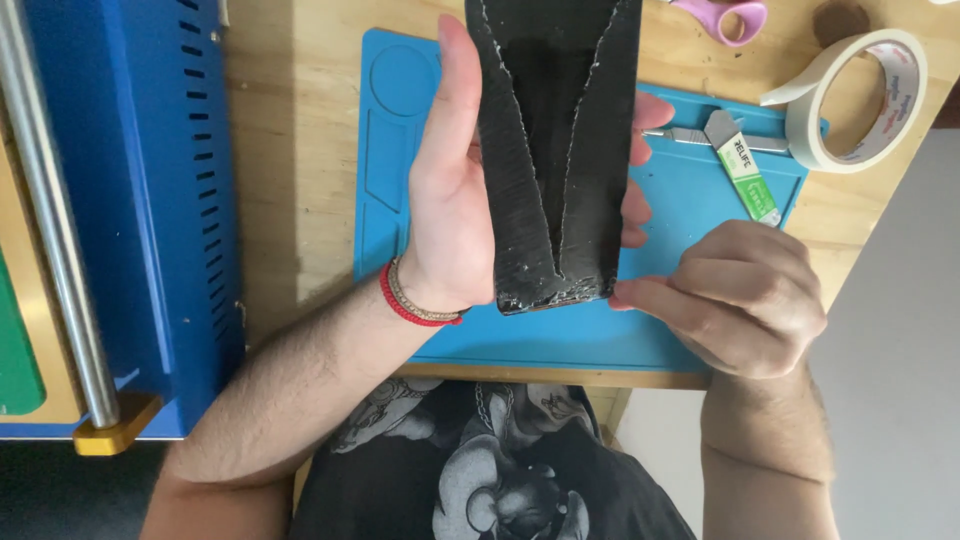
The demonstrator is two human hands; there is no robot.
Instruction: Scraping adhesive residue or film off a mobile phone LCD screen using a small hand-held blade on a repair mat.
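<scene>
My wooden table (300, 150) fills the middle of the frame, with a blue mat (700, 200) lying on it. A blue metal cabinet (150, 200) stands at the left, and grey floor (900, 400) shows lower right.

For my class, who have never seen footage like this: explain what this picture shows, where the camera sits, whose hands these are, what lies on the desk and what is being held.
There is one picture, taken by a camera worn on the person's head, looking down at their own two bare hands. No machine does the work here.

The left hand, with a red bracelet at the wrist, has a grip around a flat black slab with rough, whitish torn edges. The right hand pinches at the slab's lower corner.

Underneath is a wooden desk with a blue mat on it. On the mat lie a thin metal tool and a small green-and-white tool. A roll of pale tape and pink-handled scissors rest at the far side. A blue metal box stands to the left.
</scene>
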